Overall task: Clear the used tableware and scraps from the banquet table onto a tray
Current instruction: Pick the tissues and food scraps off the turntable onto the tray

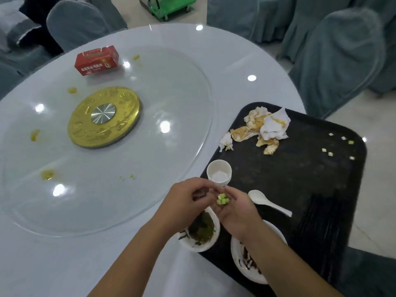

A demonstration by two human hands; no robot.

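Over the near left corner of the black tray point(300, 179), my right hand point(237, 213) lies palm up and cups a few green vegetable cubes point(222, 199). My left hand point(186, 200) has its fingers curled with the tips right at those cubes; whether they pinch one is unclear. On the tray are a white paper cup point(219, 172), a white spoon point(267, 202), a bowl of dark greens point(201, 230) under my hands, a second white bowl point(240, 264) partly behind my right forearm, stained crumpled napkins point(265, 127) and several loose cubes point(338, 146).
The round white table carries a glass turntable point(171, 93) with a gold hub point(104, 116), a red box point(96, 60), yellow smears point(47, 174) and tiny green bits point(126, 176). Covered chairs point(338, 61) ring the table. A green cart point(169, 5) stands beyond.
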